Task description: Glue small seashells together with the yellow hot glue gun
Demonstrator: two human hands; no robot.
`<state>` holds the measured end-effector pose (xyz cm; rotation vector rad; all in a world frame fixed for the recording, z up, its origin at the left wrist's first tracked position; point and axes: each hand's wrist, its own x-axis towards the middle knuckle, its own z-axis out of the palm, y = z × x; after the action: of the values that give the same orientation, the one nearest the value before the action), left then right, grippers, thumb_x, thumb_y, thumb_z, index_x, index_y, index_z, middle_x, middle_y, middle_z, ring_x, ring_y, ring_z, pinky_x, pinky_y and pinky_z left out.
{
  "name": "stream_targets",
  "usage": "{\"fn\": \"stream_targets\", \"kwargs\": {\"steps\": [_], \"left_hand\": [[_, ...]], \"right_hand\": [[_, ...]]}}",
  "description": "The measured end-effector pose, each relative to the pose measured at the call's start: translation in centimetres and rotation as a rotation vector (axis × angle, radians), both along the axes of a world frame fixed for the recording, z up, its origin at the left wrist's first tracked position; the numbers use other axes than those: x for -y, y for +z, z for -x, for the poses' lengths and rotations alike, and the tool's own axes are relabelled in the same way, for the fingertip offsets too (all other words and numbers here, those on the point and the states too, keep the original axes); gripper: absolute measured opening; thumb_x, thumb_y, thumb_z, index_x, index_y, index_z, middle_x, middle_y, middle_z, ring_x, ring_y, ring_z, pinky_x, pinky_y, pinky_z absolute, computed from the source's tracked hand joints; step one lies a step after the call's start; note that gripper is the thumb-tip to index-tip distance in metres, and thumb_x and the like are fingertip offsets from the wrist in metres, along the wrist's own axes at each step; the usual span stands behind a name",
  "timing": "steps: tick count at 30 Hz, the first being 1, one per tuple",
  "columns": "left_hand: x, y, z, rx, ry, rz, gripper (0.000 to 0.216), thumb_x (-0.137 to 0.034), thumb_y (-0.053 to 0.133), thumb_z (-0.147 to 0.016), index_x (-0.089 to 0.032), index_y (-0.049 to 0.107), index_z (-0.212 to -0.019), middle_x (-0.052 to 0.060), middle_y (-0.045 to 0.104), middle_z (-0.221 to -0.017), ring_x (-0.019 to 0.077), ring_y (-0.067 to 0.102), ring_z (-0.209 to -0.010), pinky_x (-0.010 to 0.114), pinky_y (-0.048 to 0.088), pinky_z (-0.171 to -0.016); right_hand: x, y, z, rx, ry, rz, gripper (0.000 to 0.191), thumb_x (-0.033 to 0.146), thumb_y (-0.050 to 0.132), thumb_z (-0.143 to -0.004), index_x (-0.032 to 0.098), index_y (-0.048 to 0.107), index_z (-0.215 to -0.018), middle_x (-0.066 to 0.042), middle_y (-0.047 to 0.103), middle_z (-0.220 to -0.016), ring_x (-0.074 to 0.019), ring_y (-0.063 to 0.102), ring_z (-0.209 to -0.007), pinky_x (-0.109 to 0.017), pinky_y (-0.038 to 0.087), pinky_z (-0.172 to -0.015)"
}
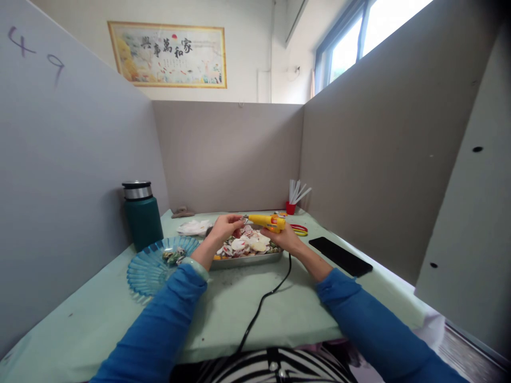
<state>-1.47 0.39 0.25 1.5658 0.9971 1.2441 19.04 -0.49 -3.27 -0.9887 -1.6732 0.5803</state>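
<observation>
My right hand (pixel 282 238) is wrapped round a yellow hot glue gun (pixel 265 221), its nozzle turned to the left. At the nozzle tip my left hand (pixel 227 230) pinches something small, too little and too covered by the fingers to name. Below both hands lies a metal tray (pixel 245 261) heaped with seashells (pixel 255 243), pale and reddish pieces mixed together. A black cord (pixel 261 306) runs from the glue gun down to the table's front edge. Left of my left wrist, a blue ribbed glass plate (pixel 139 271) holds a small cluster of greenish shell-like pieces (pixel 174 256).
A dark green bottle (pixel 143 223) stands behind the plate at left. White crumpled plastic (pixel 194 227) lies beyond the tray. At the back right, a red cup (pixel 290 208) holds several glue sticks (pixel 296 191). Red-and-yellow-handled scissors (pixel 300 230) and a black phone (pixel 340 256) lie right. Grey partitions (pixel 227 154) enclose the table.
</observation>
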Motion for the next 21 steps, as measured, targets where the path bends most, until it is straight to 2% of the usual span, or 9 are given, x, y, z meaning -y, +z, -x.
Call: {"fn": "stream_targets", "kwargs": {"steps": [10,21], "left_hand": [[0.1,0.05,0.06,0.044,-0.005,0.024,0.037,-0.029,0.077,-0.061,-0.01,0.065,-0.091,0.002,0.063,-0.064,0.008,0.051,-0.045,0.023,0.043,-0.047],[0.42,0.43,-0.08,0.041,0.039,-0.014,0.03,-0.019,0.075,-0.063,-0.01,0.066,-0.09,0.002,0.062,-0.06,0.0072,0.051,-0.041,0.022,0.04,-0.044]], "right_hand": [[-0.34,-0.22,-0.16,0.013,-0.006,0.005,0.025,0.038,0.069,-0.065,0.016,0.067,-0.076,-0.002,0.061,-0.063,-0.0127,0.05,-0.054,-0.024,0.04,-0.05],[-0.35,-0.25,-0.08,0.01,0.012,-0.02,0.025,0.039,0.07,-0.064,0.017,0.067,-0.075,-0.001,0.061,-0.063,-0.0123,0.051,-0.055,-0.024,0.04,-0.05]]}}
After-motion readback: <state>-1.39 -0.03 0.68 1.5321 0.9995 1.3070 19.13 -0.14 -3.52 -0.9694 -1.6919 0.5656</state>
